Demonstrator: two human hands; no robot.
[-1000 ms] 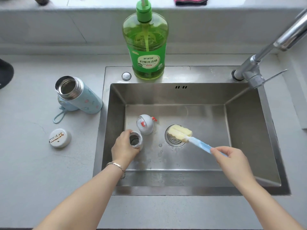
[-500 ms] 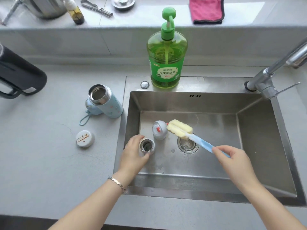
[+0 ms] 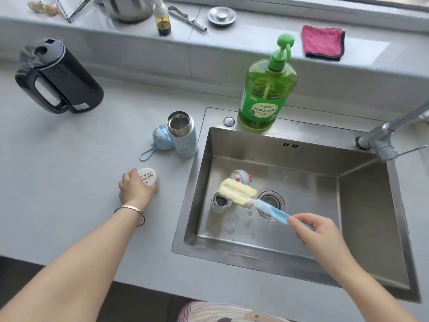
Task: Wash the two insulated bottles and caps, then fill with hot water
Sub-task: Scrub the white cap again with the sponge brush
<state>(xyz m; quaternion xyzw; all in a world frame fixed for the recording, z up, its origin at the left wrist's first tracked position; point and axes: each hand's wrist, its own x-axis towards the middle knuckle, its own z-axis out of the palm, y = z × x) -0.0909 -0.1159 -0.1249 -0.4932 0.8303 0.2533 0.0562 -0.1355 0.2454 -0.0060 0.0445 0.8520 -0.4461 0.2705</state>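
An open light-blue insulated bottle point(image 3: 183, 135) stands on the counter left of the sink, its blue cap with a cord point(image 3: 160, 139) beside it. My left hand point(image 3: 135, 190) closes around a white cap point(image 3: 148, 176) on the counter. A small steel bottle point(image 3: 219, 202) stands open on the sink floor, with a grey cap point(image 3: 240, 176) behind it. My right hand point(image 3: 315, 228) holds the blue handle of a yellow sponge brush point(image 3: 238, 192), whose head hovers over the small bottle.
Steel sink point(image 3: 371, 205) with drain point(image 3: 271, 202); faucet point(image 3: 390, 131) at right. Green dish soap bottle point(image 3: 267, 89) on the sink's back rim. Black kettle point(image 3: 58, 77) on the counter's left. Pink cloth point(image 3: 323, 43), spray bottle point(image 3: 162, 17) and metal items on the back ledge.
My left hand let go of the small steel bottle in the sink and moved left onto the white cap on the counter. The brush head shifted left, over the small bottle.
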